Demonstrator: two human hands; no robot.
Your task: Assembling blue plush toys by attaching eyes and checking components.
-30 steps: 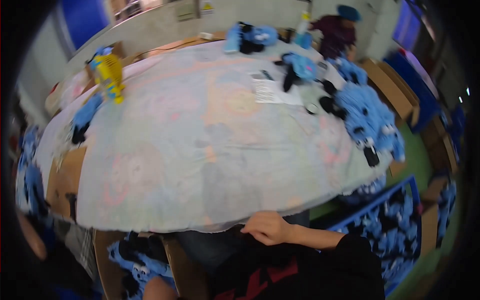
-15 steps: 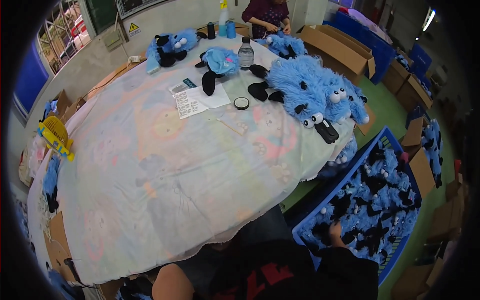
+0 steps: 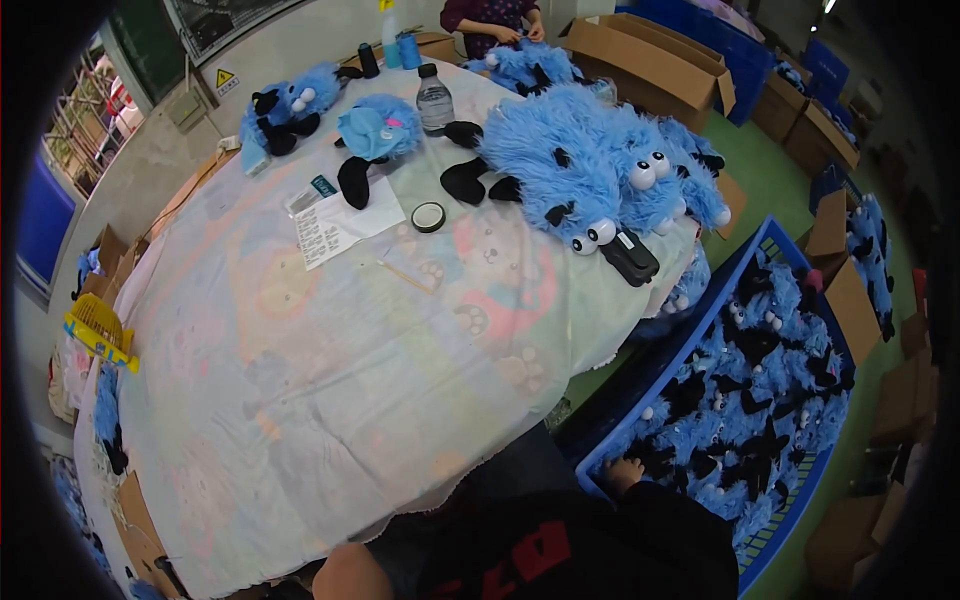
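My right hand reaches down into the near left corner of a blue plastic crate. It touches the shaggy blue plush toys with black limbs and white bulging eyes heaped inside. Its fingertips are lost among the fur and black parts, so a grip cannot be made out. Of my left arm only a bare stretch shows at the lower edge; the hand itself is out of sight. More of the same plush toys lie piled on the right side of the cloth-covered table.
On the table are a water bottle, a roll of tape, a paper sheet, a thin stick and a black case. A yellow fan stands left. Across the table, a person handles a toy beside cardboard boxes.
My right hand has shifted left within the crate, toward its near left edge. The whole view has turned slightly, so the tabletop items appear further left.
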